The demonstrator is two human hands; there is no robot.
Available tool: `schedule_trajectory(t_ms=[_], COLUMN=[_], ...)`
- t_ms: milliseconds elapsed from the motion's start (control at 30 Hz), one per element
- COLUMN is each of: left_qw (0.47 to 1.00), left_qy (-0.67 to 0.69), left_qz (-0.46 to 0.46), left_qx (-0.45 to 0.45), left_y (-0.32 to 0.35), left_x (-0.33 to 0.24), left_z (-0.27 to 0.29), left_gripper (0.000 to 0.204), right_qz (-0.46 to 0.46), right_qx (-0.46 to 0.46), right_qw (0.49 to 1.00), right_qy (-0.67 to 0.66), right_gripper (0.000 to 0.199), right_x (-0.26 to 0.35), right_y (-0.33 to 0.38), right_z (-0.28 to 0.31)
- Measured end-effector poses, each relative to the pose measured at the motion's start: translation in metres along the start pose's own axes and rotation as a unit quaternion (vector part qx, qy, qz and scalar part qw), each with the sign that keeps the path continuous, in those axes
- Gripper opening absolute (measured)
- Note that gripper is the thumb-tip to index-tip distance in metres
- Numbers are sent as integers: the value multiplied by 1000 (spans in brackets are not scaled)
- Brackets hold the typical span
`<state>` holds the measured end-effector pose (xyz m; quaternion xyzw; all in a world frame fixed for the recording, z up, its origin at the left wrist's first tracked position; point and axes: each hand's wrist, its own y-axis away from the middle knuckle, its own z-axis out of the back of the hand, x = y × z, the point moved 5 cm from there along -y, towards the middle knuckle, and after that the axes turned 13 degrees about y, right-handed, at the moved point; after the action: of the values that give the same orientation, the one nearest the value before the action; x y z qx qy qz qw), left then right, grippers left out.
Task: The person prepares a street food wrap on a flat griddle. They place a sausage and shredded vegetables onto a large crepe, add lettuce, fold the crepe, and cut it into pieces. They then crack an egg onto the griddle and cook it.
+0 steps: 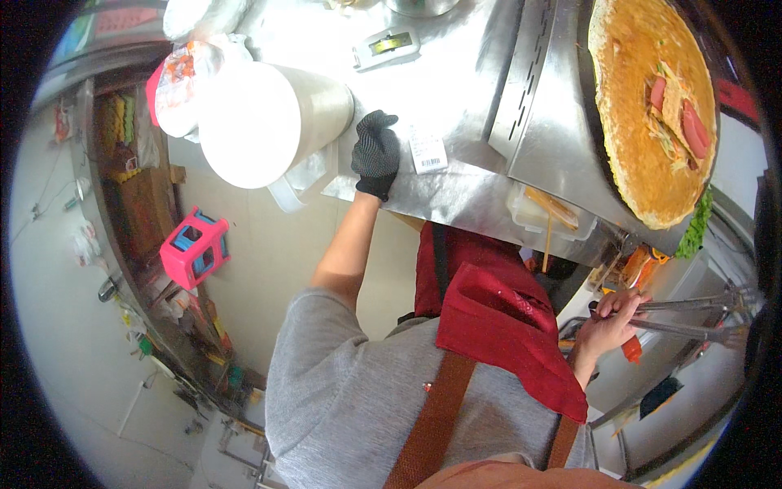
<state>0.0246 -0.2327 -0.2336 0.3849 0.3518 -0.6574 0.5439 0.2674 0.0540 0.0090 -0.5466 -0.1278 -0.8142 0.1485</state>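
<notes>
- While the right hand [615,320] wraps its fingers around metal tongs [684,306] at the right, the left hand [375,156], in a dark dotted glove, is curled into a loose fist at the steel counter [456,194].
- Just beside the glove lies a white paper slip [428,150]; a white bucket [324,110] is near its other side.
- On the griddle [607,159], upper right, lies a browned pancake [639,61] topped with sausage pieces [694,130].

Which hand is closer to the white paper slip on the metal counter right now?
Left. The gloved left hand is just to the left of the paper slip; the right hand is much farther off, to its lower right, holding metal tongs.
</notes>
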Motion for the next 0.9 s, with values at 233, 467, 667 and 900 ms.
schedule_trajectory(t_ms=[233, 467, 667, 900], left_qw=[999, 999, 1000, 1000], left_qy=[10, 20, -1, 5], left_qz=[-47, -35, -25, -19], left_qx=[-9, -22, -17, -24], left_y=[0, 1, 3, 3], left_x=[-5, -2, 1, -2], left_z=[1, -1, -3, -1], left_gripper=[20, 19, 19, 18], right_qz=[-38, -47, -55, -71], right_qx=[23, 46, 61, 79], right_qw=[997, 992, 990, 984], right_qy=[-63, -108, -118, -141], right_gripper=[15, 22, 26, 43], right_x=[-7, -11, -11, -6], right_y=[-1, 1, 2, 5], right_z=[5, 6, 0, -10])
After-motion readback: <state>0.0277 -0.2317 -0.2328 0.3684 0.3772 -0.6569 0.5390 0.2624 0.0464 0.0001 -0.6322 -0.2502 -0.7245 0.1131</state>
